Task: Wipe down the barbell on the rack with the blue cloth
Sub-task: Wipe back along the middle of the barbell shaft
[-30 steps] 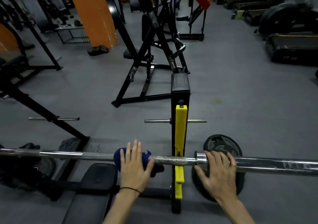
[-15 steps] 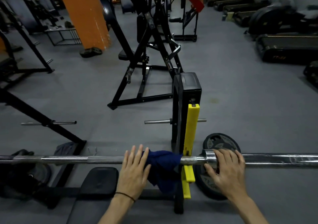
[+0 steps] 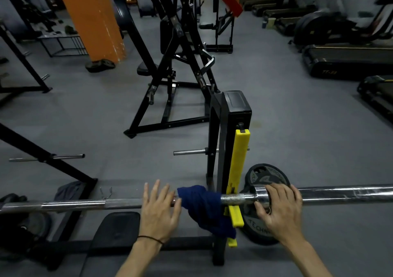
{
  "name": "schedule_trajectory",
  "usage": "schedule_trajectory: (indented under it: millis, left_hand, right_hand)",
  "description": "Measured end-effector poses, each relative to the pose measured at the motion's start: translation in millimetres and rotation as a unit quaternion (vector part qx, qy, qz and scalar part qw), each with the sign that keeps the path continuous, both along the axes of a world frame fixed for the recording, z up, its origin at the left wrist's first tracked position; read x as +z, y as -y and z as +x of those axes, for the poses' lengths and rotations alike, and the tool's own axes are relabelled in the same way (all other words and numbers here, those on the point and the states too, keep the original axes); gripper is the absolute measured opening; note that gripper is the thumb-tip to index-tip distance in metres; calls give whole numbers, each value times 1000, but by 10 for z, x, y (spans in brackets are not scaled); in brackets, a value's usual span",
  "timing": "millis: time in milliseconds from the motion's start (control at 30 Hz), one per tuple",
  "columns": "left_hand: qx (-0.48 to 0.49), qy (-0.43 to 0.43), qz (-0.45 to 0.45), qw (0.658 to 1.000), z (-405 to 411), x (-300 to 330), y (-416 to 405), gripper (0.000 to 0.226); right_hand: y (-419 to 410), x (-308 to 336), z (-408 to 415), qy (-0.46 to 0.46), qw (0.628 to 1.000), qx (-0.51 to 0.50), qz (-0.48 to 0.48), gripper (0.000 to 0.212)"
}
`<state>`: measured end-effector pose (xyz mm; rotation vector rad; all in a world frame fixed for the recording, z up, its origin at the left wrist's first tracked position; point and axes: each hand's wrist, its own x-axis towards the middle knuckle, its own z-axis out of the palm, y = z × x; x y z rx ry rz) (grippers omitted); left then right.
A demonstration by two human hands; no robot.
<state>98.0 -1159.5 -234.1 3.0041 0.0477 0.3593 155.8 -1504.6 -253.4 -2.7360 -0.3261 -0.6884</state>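
The steel barbell (image 3: 74, 204) lies across the view on the black rack upright (image 3: 231, 115) with its yellow holder (image 3: 240, 159). The blue cloth (image 3: 204, 208) hangs draped over the bar just left of the holder. My left hand (image 3: 159, 210) lies over the bar beside the cloth with straight, spread fingers; its thumb touches the cloth's left edge. My right hand (image 3: 280, 210) rests on the bar's sleeve right of the holder, fingers curved over it and thumb below.
A black weight plate (image 3: 265, 176) leans behind the bar by my right hand. A black bench pad (image 3: 114, 232) sits below the bar. Other black gym frames (image 3: 170, 85), an orange pillar (image 3: 95, 19) and treadmills (image 3: 348, 59) stand on the grey floor beyond.
The cloth has slid right along the bar to the yellow holder and now hangs loose; my left hand no longer covers it. The view has shifted right.
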Motion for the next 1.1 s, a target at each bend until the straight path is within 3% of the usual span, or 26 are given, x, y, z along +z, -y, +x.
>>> schedule_trajectory:
  millis: [133, 233, 300, 433, 533, 700, 800, 933, 1000, 1100]
  left_hand:
    - [-43, 72, -27, 996, 200, 85, 641, 57]
    - [-98, 27, -27, 994, 180, 8, 1162, 65]
    - [-91, -15, -9, 996, 126, -73, 1075, 74]
    - [-38, 40, 20, 998, 77, -180, 447, 73]
    - [36, 29, -14, 999, 106, -106, 560, 74]
    - [-69, 9, -37, 997, 211, -62, 1443, 80]
    - [-84, 14, -70, 994, 125, -141, 884, 79]
    - [27, 52, -35, 998, -2, -222, 112, 82]
    - [65, 28, -66, 995, 93, -204, 342, 87]
    - [-36, 43, -68, 996, 214, -176, 1065, 88]
  right_hand:
    - [-9, -8, -4, -3, 1000, -1, 2, 54]
    - [16, -8, -11, -11, 1000, 2, -3, 55]
    - [21, -9, 3, -8, 1000, 7, -3, 55]
    - [20, -11, 8, -4, 1000, 3, 0, 55]
    - [-23, -26, -3, 3, 1000, -5, 1, 54]
    - [23, -16, -12, -2, 1000, 1, -5, 56]
    - [48, -19, -16, 1, 1000, 2, -2, 57]
    - [-19, -22, -2, -1, 1000, -11, 10, 57]
    - [-63, -15, -10, -5, 1000, -20, 17, 56]
    - [-33, -14, -11, -13, 1000, -19, 10, 57]
